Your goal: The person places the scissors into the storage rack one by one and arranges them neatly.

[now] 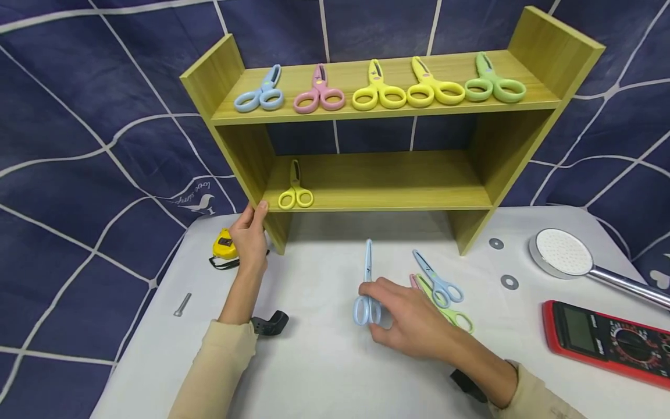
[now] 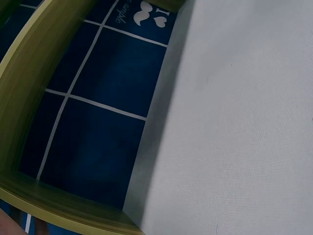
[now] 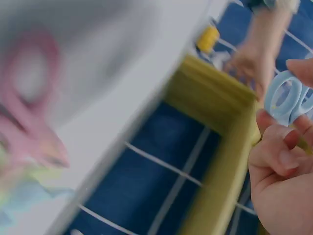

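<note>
In the head view my right hand (image 1: 413, 320) pinches light-blue craft scissors (image 1: 369, 262) by the handle loops, blades pointing toward the shelf. The right wrist view shows thumb and fingers around the blue handle (image 3: 286, 100). My left hand (image 1: 251, 238) touches the lower left side of the wooden shelf (image 1: 377, 203), thumb at the front edge and fingers along the outer face. Beside my right hand lie blue scissors (image 1: 431, 270), overlapping green scissors (image 1: 454, 316) and partly hidden pink scissors (image 1: 413, 281). Small yellow scissors (image 1: 295, 189) lie on the lower board.
Along the top board lie blue scissors (image 1: 264, 93), pink scissors (image 1: 319, 93), two yellow pairs and green scissors (image 1: 492, 81). At left are a tape measure (image 1: 225, 245) and a bolt (image 1: 182, 304). Washers (image 1: 509, 282), a shower head (image 1: 562, 253) and a red multimeter (image 1: 602, 340) lie at right.
</note>
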### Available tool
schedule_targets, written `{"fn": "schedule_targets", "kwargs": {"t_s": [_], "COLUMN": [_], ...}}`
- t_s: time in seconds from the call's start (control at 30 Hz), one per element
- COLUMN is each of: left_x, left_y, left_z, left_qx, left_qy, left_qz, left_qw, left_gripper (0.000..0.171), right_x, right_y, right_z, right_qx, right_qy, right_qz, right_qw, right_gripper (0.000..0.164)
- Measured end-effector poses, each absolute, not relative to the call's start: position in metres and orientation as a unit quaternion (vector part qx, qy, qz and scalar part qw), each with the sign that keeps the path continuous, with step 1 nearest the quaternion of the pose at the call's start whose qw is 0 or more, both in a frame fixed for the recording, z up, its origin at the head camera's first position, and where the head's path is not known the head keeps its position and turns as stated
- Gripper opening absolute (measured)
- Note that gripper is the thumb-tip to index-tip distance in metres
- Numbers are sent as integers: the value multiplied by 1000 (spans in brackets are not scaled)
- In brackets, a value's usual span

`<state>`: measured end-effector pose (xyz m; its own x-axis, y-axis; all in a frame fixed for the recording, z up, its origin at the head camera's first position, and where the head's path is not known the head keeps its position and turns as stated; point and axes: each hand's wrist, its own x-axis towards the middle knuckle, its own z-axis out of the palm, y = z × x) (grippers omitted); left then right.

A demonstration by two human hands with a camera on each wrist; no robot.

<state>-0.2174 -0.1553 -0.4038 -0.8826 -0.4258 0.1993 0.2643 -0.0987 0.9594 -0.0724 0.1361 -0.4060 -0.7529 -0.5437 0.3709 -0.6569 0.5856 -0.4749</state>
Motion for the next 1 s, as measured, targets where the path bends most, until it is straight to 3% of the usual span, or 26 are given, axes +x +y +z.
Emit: {"fn": "schedule_targets", "kwargs": {"t_s": [0.17,0.47,0.6,1.0], "left_x": [-218,-218,-217,-217], "left_y": [-155,-156,-153,-153], "left_z": [-405,-407,-406,-406], "left_qx": [62,65,59,57], "left_qy": [-633,-632,-630,-624], "left_qz": [-737,-738,-739,-736], "left_qw": [230,227,231,254], "left_gripper": [43,45,44,42], "right_x": [-93,-125,-134,-153], "right_y": [140,134,128,106], "right_z": [-374,-350,-344,-342], "right_qx": [377,353,331,248], "right_qy": [-860,-880,-893,-896], "right_qz": [311,298,284,297], "right_qw": [149,107,114,216], "right_gripper": [51,47,48,50]}}
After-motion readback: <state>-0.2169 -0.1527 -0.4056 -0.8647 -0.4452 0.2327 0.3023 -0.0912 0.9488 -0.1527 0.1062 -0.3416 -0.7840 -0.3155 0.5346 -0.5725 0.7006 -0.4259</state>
